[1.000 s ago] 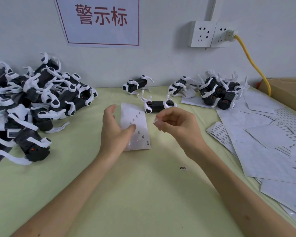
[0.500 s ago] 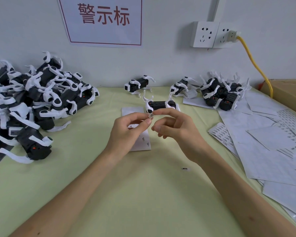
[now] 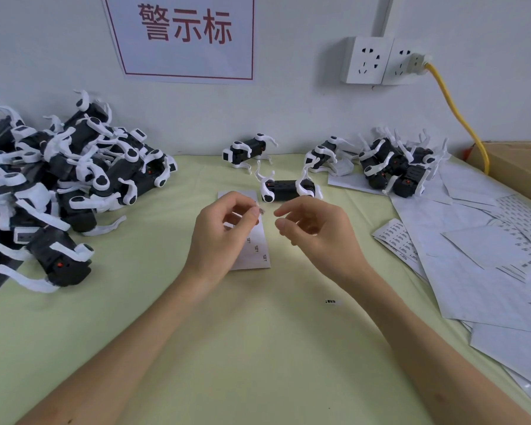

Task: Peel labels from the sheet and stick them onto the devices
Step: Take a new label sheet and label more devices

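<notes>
My left hand [image 3: 224, 231] hovers over the table's middle and pinches a tiny label [image 3: 260, 210] between thumb and fingertip. Beneath it the white label sheet [image 3: 255, 250] lies flat on the green table cover, with a few printed labels along its right edge. My right hand [image 3: 316, 231] is beside it, a small gap away, fingers loosely curled and holding nothing. Just beyond both hands lies one black device with white legs [image 3: 288, 190].
A large pile of devices [image 3: 74, 185] fills the left side. A smaller group [image 3: 402, 170] and two single devices [image 3: 246, 151] sit by the wall. Label sheets [image 3: 472, 256] cover the right. A stray label [image 3: 331, 301] lies near my right forearm. A cardboard box [image 3: 521, 167] stands far right.
My left hand let go of the sheet, which now lies flat. The hands met, the label passed from right fingers to left, and the right hand drew slightly away.
</notes>
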